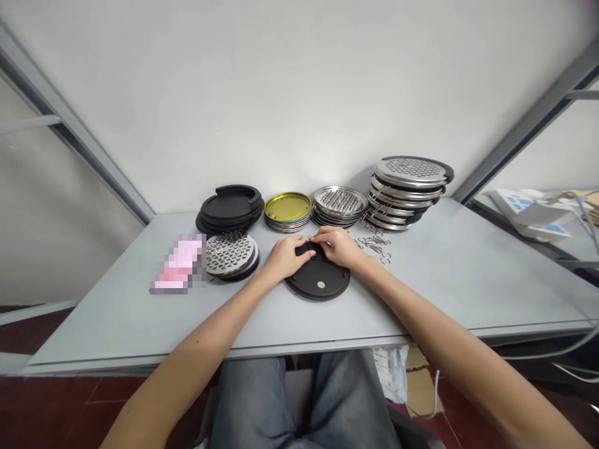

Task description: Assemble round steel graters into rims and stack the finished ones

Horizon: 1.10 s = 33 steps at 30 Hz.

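A black round plastic disc (322, 288) lies on the table in front of me, with a small pale round spot on its face. My left hand (286, 257) grips its far left edge, the thumb reaching over the top. At the disc's far edge my right hand (337, 245) is closed in a pinch, its fingertips meeting those of the left. Whatever small piece sits between the right fingers is too hidden to name. Metal key rings with clasps (377, 240) are scattered just right of that hand.
Behind stand stacks of black discs (229, 202), yellow-topped lids (287, 207), silver grater discs (340, 202) and assembled discs (412, 187). A smaller grater-plate stack (230, 255) is at left, beside a pixelated pink object (180, 262). A wall closes the table's back.
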### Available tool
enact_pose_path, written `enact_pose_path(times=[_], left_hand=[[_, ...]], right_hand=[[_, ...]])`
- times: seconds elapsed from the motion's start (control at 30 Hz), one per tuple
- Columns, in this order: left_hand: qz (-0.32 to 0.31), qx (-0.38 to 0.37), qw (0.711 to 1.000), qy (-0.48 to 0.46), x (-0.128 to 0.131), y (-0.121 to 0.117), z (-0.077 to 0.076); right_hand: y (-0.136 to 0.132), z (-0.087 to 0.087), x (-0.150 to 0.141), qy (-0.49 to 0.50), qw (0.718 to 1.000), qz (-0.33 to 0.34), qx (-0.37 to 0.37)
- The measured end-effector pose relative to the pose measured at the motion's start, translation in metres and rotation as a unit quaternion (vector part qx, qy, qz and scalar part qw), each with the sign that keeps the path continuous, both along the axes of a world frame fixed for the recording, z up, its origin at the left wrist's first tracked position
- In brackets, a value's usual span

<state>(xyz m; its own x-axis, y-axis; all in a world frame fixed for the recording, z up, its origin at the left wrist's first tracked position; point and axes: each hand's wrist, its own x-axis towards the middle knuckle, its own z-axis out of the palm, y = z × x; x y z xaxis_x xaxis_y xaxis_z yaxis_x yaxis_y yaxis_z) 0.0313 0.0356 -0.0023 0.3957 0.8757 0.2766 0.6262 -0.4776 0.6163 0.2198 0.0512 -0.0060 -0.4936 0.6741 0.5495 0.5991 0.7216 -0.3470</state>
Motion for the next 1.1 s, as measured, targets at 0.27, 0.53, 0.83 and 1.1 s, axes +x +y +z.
enact_pose_path(times=[0.27, 0.53, 0.83, 1.1], left_hand=[[-0.005, -0.012, 1.000, 0.013, 0.003, -0.001, 0.005], [-0.019, -0.003, 1.000, 0.015, 0.003, 0.001, 0.001], [-0.028, -0.002, 0.999, 0.017, 0.002, 0.003, -0.002], [-0.029, -0.004, 1.000, -0.002, 0.001, 0.003, -0.006]], right_hand=[[-0.001, 0.000, 0.001, -0.007, 1.000, 0.000, -0.009], [-0.001, -0.001, 0.002, -0.009, 1.000, 0.002, -0.002], [-0.003, -0.003, 0.003, 0.016, 1.000, -0.012, -0.016], [-0.004, -0.001, 0.002, 0.019, 0.999, -0.034, -0.035]])
